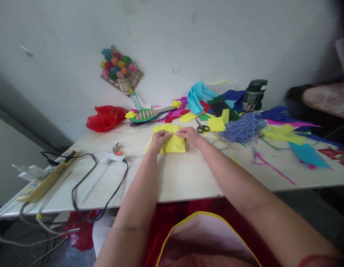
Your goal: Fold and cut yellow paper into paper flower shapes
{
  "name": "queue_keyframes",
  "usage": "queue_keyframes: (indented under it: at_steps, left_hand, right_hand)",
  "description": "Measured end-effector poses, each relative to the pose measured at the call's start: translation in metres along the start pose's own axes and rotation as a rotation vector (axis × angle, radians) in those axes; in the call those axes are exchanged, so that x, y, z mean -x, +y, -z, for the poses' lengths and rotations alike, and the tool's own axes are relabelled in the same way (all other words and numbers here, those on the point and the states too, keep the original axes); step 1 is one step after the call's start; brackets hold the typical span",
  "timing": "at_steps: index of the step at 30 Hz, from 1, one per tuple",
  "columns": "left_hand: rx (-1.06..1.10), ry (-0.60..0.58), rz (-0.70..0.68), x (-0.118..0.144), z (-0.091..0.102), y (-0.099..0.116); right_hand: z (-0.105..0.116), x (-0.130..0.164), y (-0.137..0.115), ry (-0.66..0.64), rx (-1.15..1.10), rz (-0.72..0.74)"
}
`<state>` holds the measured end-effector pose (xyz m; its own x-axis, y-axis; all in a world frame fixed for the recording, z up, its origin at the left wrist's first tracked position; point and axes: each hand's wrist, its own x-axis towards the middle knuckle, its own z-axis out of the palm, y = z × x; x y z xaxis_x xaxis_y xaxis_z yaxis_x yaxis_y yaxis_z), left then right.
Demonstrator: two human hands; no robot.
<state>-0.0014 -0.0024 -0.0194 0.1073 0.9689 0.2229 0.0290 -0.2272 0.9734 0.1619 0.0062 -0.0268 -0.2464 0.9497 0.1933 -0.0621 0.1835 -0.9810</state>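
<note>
While a power strip [45, 177] and a glue gun [113, 155] lie at the left of the table [188, 178], a yellow paper [174, 142] is pinched at mid-table by the left hand [158, 140] and the right hand [191, 135], fingers closed on its upper edge. Scissors [202, 128] and purple yarn [242, 128] are seen further right.

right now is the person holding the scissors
No, the scissors lie on the table while both the left hand and right hand press the yellow paper.
</note>
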Motion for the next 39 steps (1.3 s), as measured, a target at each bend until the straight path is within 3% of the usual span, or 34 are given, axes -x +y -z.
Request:
queue_keyframes:
  at_steps: [12, 20, 32, 39]
  left_hand:
    - [-0.1, 0.008, 0.016, 0.001, -0.004, 0.004]
    - [-0.1, -0.008, -0.013, 0.0, -0.002, 0.001]
    - [-0.195, -0.022, -0.066, -0.004, -0.001, -0.006]
    - [-0.072, -0.049, 0.039, 0.002, -0.004, 0.003]
  right_hand:
    - [0.0, -0.003, 0.0, 0.07, 0.1, 0.061]
    - [0.0, -0.001, 0.0, 0.004, 0.01, -0.006]
    - [-0.002, -0.001, -0.003, 0.051, 0.137, 0.107]
    - [-0.003, -0.002, -0.002, 0.069, 0.132, 0.073]
